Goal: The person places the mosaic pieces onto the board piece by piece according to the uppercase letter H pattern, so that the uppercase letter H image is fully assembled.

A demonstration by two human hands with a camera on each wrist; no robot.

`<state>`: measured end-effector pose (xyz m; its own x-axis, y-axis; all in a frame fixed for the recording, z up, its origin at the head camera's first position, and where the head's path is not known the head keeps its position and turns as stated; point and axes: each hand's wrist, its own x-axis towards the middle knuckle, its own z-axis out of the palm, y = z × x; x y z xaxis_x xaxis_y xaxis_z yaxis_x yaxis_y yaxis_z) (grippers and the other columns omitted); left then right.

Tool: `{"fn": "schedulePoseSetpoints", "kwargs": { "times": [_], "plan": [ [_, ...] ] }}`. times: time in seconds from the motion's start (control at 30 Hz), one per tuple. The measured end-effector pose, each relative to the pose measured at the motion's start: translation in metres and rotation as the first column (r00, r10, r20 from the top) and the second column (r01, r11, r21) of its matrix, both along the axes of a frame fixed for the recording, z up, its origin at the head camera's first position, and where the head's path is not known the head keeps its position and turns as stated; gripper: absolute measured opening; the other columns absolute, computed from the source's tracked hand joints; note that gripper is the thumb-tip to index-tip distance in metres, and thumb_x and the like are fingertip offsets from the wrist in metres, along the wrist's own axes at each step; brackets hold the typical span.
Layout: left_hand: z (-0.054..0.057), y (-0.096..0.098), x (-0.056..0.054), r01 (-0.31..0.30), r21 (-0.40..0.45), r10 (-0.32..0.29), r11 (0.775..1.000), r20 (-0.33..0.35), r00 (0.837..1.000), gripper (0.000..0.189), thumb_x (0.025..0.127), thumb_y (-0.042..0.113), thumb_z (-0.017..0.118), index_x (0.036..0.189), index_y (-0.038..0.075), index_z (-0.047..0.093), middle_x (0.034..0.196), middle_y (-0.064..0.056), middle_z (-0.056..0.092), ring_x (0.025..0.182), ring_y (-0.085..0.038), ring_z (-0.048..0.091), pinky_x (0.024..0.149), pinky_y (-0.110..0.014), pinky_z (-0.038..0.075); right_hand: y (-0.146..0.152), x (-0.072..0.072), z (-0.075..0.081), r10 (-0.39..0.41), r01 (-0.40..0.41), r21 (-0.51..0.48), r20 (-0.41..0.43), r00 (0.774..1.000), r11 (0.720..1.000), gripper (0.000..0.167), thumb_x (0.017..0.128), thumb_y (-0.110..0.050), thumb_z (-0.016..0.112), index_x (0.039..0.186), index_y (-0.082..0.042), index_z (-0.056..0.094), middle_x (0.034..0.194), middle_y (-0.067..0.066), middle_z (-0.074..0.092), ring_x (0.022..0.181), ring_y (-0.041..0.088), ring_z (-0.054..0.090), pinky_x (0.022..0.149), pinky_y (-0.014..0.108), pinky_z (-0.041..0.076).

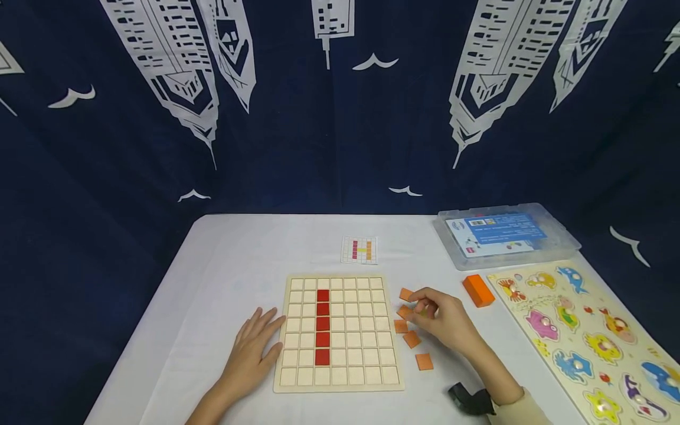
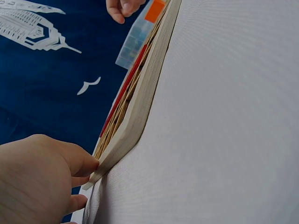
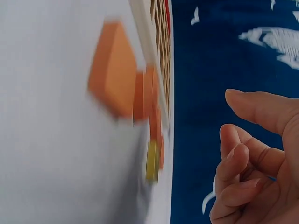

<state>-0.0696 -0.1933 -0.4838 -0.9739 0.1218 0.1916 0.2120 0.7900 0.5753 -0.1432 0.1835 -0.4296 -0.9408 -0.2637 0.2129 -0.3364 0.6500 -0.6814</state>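
A pale wooden grid board [image 1: 353, 340] lies on the white table, with a column of several red square tiles [image 1: 323, 323] set in it. My left hand [image 1: 252, 356] rests flat at the board's left edge, fingers spread and touching the rim. To the right of the board lie several loose orange tiles [image 1: 424, 362]. Over the upper ones hovers my right hand [image 1: 445, 320]. Its thumb and index finger stand apart with nothing between them in the right wrist view. A yellow tile [image 3: 152, 161] lies near the orange ones, mostly hidden by this hand in the head view.
A small pattern card [image 1: 359, 250] lies behind the board. An orange block [image 1: 479, 290] stands to the right, beside an animal puzzle board [image 1: 542, 298]. At the back right is a clear plastic case [image 1: 457, 251]. A dark blue printed cloth [image 1: 340, 136] hangs behind the table.
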Motion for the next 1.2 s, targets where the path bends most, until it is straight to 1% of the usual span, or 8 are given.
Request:
{"fn": "schedulePoseSetpoints", "kwargs": {
  "times": [0.13,0.27,0.37,0.47,0.57,0.87,1.2],
  "plan": [
    [0.001,0.001,0.001,0.000,0.002,0.000,1.000,-0.016,1.000,0.048,0.091,0.011,0.063,0.138,0.007,0.055,0.151,-0.015,0.043,0.147,-0.041,0.023,0.115,-0.063,0.014,0.013,-0.006,-0.003,-0.060,0.060,0.012,-0.008,0.998,0.998,0.026,0.075,-0.005,0.082,0.098,-0.003,0.069,0.075,-0.004,0.059,0.059,0.004,0.045,0.050,0.019,0.039],
    [0.001,0.001,0.002,0.001,0.000,-0.001,1.000,-0.042,0.999,0.048,0.090,0.010,0.064,0.137,0.007,0.056,0.150,-0.016,0.044,0.145,-0.043,0.024,0.114,-0.065,0.016,0.021,-0.010,-0.003,-0.103,0.102,0.025,0.035,0.994,0.994,0.027,0.077,-0.008,0.081,0.100,-0.003,0.069,0.075,-0.002,0.059,0.060,0.006,0.044,0.049,0.019,0.037],
    [0.001,0.001,0.002,0.002,0.001,-0.002,1.000,-0.031,1.000,0.048,0.090,0.011,0.064,0.137,0.007,0.055,0.151,-0.016,0.044,0.146,-0.042,0.024,0.115,-0.064,0.015,0.024,-0.012,-0.005,-0.116,0.114,0.032,0.051,0.992,0.993,0.027,0.078,-0.009,0.081,0.101,-0.003,0.069,0.075,0.000,0.058,0.060,0.008,0.043,0.050,0.019,0.036],
    [0.000,0.001,0.001,0.002,0.002,-0.002,1.000,-0.009,1.000,0.048,0.091,0.011,0.063,0.138,0.007,0.054,0.152,-0.015,0.042,0.147,-0.040,0.022,0.116,-0.063,0.013,0.026,-0.013,-0.007,-0.122,0.120,0.038,0.052,0.991,0.992,0.027,0.077,-0.009,0.081,0.100,-0.003,0.069,0.074,-0.001,0.057,0.059,0.007,0.042,0.050,0.020,0.034],
    [0.000,0.001,0.001,0.002,0.001,-0.002,1.000,-0.001,1.000,0.049,0.091,0.011,0.063,0.138,0.007,0.054,0.152,-0.015,0.042,0.147,-0.040,0.022,0.116,-0.062,0.013,0.027,-0.014,-0.009,-0.124,0.122,0.042,0.053,0.991,0.992,0.026,0.077,-0.009,0.081,0.099,-0.003,0.068,0.072,-0.001,0.055,0.059,0.007,0.041,0.050,0.020,0.033],
    [-0.001,0.001,0.001,-0.003,-0.004,0.003,1.000,0.002,1.000,0.049,0.091,0.011,0.063,0.138,0.008,0.054,0.152,-0.014,0.042,0.148,-0.039,0.021,0.117,-0.062,0.012,0.030,-0.014,-0.016,-0.123,0.120,0.047,0.087,0.989,0.992,0.025,0.078,-0.009,0.081,0.099,-0.003,0.068,0.072,-0.001,0.056,0.059,0.008,0.041,0.051,0.021,0.032],
    [-0.001,0.000,0.000,-0.003,-0.006,0.003,1.000,0.003,1.000,0.048,0.091,0.012,0.063,0.138,0.008,0.054,0.152,-0.014,0.042,0.148,-0.039,0.022,0.116,-0.062,0.013,0.033,-0.017,-0.022,-0.099,0.095,0.043,0.092,0.991,0.995,0.025,0.077,-0.008,0.081,0.099,-0.003,0.068,0.073,-0.001,0.057,0.058,0.007,0.041,0.051,0.020,0.033]
  ]
}}
